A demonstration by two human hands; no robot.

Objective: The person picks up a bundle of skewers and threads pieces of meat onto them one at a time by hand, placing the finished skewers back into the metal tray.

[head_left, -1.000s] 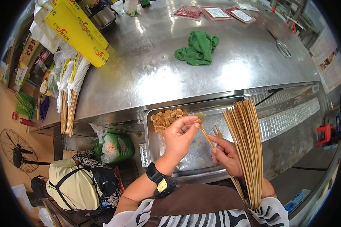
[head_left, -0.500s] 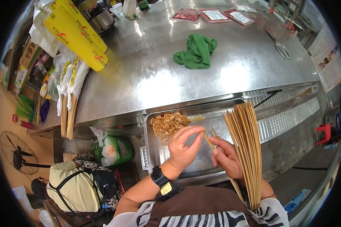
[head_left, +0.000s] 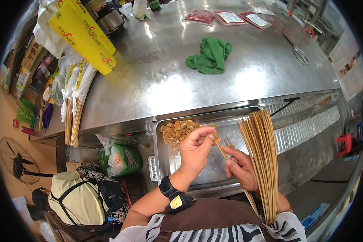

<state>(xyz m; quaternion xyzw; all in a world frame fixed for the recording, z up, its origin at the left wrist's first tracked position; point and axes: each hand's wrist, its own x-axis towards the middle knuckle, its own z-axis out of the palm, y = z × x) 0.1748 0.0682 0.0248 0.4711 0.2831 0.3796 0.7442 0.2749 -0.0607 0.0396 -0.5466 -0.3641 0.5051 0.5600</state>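
Note:
My left hand (head_left: 195,151), with a black wristband, is closed in a pinch at the tip of a thin bamboo skewer (head_left: 220,149). A small brown food piece (head_left: 215,136) shows at its fingertips, partly hidden. My right hand (head_left: 242,168) grips that skewer lower down, and other skewer tips stick out beside it. A thick bundle of bamboo skewers (head_left: 264,161) leans upright against my right forearm. Below my hands lies a metal tray (head_left: 157,157), with a heap of brown food chunks (head_left: 177,132) in its far left corner.
On the steel table (head_left: 149,52) lie a green cloth (head_left: 209,56), scissors (head_left: 299,54), several packs of red meat (head_left: 230,17) and yellow rolls (head_left: 82,36). Wrapped skewer bundles (head_left: 74,105) overhang its left edge. Another person (head_left: 78,197) is at the lower left, near a green bin (head_left: 127,160).
My left fingers have curled in from a more open pinch and now close around the food piece at the skewer's tip. My right hand has hardly moved.

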